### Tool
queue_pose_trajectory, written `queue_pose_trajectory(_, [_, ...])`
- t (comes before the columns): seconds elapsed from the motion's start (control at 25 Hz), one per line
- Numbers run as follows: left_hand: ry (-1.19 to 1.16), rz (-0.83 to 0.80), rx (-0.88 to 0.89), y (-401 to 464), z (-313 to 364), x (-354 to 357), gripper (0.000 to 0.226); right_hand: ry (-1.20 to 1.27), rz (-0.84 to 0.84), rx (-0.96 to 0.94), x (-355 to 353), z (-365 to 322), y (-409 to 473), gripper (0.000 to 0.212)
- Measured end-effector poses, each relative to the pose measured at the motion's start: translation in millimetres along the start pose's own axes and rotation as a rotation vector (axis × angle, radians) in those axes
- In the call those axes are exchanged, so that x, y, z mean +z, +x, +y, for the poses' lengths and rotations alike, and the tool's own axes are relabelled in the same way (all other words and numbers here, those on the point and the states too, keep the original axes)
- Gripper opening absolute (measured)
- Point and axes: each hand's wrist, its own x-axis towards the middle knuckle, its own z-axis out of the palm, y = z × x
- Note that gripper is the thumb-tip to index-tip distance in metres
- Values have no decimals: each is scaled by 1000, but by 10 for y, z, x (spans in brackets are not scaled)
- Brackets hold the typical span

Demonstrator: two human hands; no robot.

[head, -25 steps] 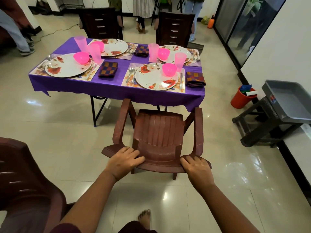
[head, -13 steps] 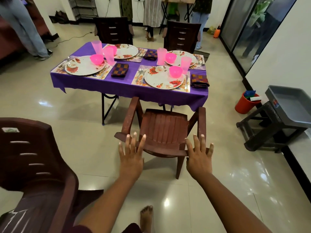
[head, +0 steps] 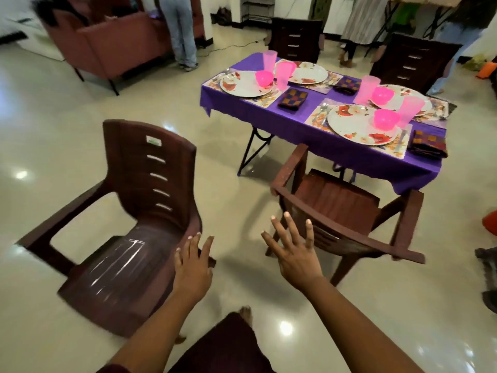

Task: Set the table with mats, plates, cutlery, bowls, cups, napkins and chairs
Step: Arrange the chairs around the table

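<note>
Down at lower left of our view stands the loose brown moulded-plastic armchair (head: 129, 224), well apart from the purple-clothed dining table (head: 290, 122), its back towards the table and its seat running out towards us. Our left hand (head: 192, 267) is the nearer one — fingers straight and spread, holding nothing, over the seat's right front edge, though we cannot tell if it touches. Our right hand (head: 294, 251) hangs equally wide and empty before the second brown plastic armchair (head: 347, 208), already set at the table's near side — so the reach goes leftward.
</note>
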Motion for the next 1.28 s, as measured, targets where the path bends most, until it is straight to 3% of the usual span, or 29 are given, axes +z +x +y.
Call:
queue_pose_trajectory(0.32, [-159,14,-333,3,-726,53,72,-81,-120,-285,-209,-626,1488,70])
queue_pose_trajectory(0.48, [-293,52,-405,454,-1173,-45,67,-50,-122,-286,-290,-822,2497,74])
queue_pose_trajectory(0.64, [-535,142,-451,1288,-1693,-393,66,-57,-106,-264,-364,-958,3476,77])
queue_pose_trajectory(0.8, [-868,223,-503,2187,-1887,-991,70,-49,-230,-281,-286,-993,4027,69])
queue_pose_trajectory(0.92, [-1074,196,-620,2960,-1903,-1345,90,75,-322,-267,-117,-890,4067,74])
queue_pose_trajectory(1.0, [-1071,95,-610,3409,-1790,-1429,105,145,-320,-282,-71,-868,4068,75])
queue_pose_trajectory(1.12, [-840,-30,-560,3828,-1435,-1363,123,168,-334,-296,-72,-849,4104,80])
queue_pose_trajectory(1.28, [-713,-60,-505,4061,-1129,-1277,120,245,-404,-202,-89,-681,4065,88])
